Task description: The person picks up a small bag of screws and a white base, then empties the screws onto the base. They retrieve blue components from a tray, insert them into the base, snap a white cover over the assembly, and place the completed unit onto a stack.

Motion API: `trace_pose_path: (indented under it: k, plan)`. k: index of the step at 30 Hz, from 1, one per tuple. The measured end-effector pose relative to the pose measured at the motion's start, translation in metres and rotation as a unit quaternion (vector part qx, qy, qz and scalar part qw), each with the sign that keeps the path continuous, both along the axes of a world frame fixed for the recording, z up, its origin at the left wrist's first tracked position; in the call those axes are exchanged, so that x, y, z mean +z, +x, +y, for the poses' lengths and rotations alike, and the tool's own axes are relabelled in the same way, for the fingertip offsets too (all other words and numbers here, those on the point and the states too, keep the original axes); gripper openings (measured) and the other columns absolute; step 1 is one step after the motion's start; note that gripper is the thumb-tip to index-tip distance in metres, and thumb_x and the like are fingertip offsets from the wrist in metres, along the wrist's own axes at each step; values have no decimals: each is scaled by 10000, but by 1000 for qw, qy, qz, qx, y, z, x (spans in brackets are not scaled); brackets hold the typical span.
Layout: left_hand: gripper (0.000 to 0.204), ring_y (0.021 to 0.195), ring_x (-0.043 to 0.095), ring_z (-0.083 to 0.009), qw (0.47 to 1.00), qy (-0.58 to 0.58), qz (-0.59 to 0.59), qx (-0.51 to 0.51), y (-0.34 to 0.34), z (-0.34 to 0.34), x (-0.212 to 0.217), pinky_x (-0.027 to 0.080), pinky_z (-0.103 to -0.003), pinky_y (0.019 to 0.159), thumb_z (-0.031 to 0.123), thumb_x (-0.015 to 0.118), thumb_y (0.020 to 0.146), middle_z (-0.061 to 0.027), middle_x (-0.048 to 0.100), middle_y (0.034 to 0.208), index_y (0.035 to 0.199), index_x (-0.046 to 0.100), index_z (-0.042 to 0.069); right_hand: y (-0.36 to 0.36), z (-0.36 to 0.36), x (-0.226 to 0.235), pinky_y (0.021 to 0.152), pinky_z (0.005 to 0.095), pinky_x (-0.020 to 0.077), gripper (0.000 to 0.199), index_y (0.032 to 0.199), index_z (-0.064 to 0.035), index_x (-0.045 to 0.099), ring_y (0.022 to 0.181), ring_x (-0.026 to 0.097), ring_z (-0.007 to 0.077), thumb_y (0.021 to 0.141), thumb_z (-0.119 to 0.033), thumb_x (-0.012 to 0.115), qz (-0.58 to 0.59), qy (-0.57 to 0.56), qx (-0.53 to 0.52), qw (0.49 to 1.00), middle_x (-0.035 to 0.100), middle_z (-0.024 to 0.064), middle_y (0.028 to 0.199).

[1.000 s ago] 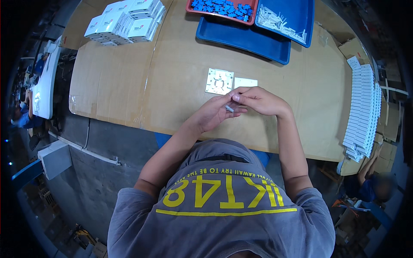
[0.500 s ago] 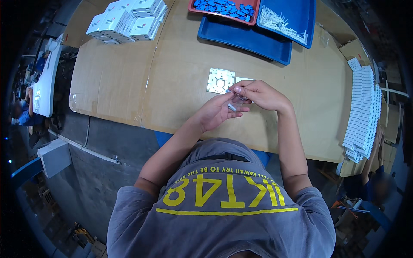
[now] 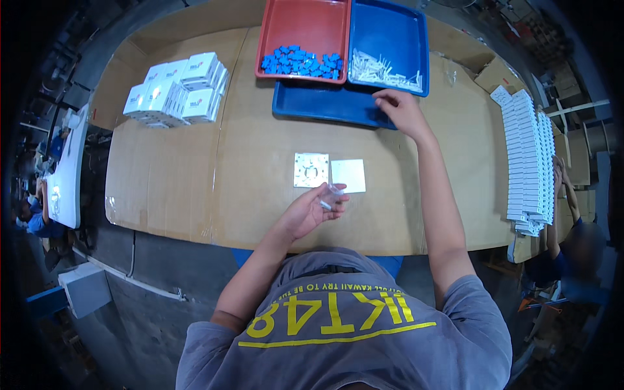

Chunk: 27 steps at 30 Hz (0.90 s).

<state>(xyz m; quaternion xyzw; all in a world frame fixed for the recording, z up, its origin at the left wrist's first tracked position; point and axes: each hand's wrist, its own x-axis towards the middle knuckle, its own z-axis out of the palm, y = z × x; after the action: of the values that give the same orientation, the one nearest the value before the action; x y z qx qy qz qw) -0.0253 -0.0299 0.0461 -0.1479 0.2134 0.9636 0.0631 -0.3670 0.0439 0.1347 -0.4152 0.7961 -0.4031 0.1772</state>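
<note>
Your left hand (image 3: pixel 315 211) grips a clear bag (image 3: pixel 335 189); your right hand (image 3: pixel 402 112) curls, contents unclear. Toward the near edge of the table (image 3: pixel 257 175), two square panels (image 3: pixel 348 175) lie unjoined.

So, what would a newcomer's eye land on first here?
Probably the red tray of blue pieces at top centre, next to a blue tray of white pieces. Then the long white stacks at right and white boxes at upper left. Mid-picture, the left hand holds a small pale item, while the right hand hangs over the lower blue tray.
</note>
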Motion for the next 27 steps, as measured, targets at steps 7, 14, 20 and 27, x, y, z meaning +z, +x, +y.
trace_pose_path:
  k: [7,14,20,27]
  plan:
    - [559,971,694,-220,995,59,43,-61,10,1,-32,560,-396,956,381,405,1136,-150,675,1211,1480,473,-53,-80,-42,-8,871,427,567,174,1035,-89,791,959,725,352,924,-190,702,215,75,-79,971,766,175,1040]
    - [542,989,680,-221,995,56,40,-74,4,-1,-26,537,-391,983,377,447,1127,-151,669,1228,1476,477,-37,-85,-77,-17,881,454,587,238,1004,-110,810,1022,743,365,837,-229,691,266,216,-163,925,775,173,1034]
    - [527,976,673,-213,995,45,38,-79,3,-1,-21,536,-380,980,369,465,1124,-148,668,1233,1470,479,-28,-72,-93,-4,957,519,539,286,1096,-76,766,1121,722,372,841,-177,686,245,273,-214,905,757,191,1167]
    - [517,984,670,-214,995,44,40,-81,3,-1,-18,534,-374,978,355,468,1123,-145,672,1229,1472,475,-27,-61,-99,-11,950,531,532,282,1135,-74,746,1114,728,370,880,-167,668,263,273,-228,897,746,176,1180]
